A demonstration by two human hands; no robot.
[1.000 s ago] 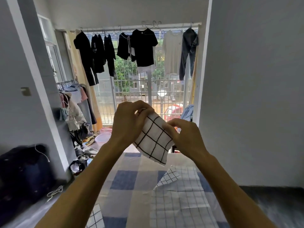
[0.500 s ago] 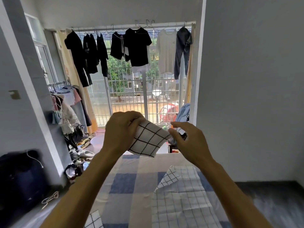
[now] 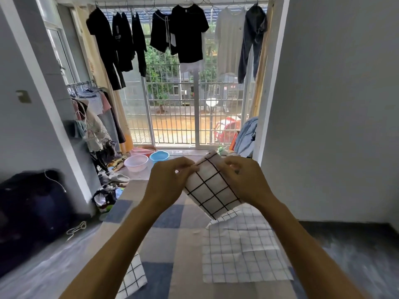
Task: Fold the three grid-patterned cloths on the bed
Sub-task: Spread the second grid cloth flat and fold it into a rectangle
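both hands are raised over the far part of the bed (image 3: 166,244), holding a small folded cloth with a bold black grid (image 3: 210,190) in the air between them. the left hand (image 3: 170,182) pinches the cloth's upper left edge, fingers curled and closed on the fabric. the right hand (image 3: 244,182) grips its upper right side, fingers bent over the cloth. the cloth hangs tilted, its lowest corner pointing down, just above the far left corner of a second cloth.

that second cloth, with a fine grid (image 3: 239,249), lies spread flat on the right side of the bed, its far left corner turned up. a third grid cloth (image 3: 132,277) lies at the near left of the bed, partly hidden by the left forearm.

on the floor beyond the bed stand a clear basin (image 3: 136,162) and a blue basin (image 3: 159,156). dark clothes (image 3: 187,33) hang on a rail across the barred window.
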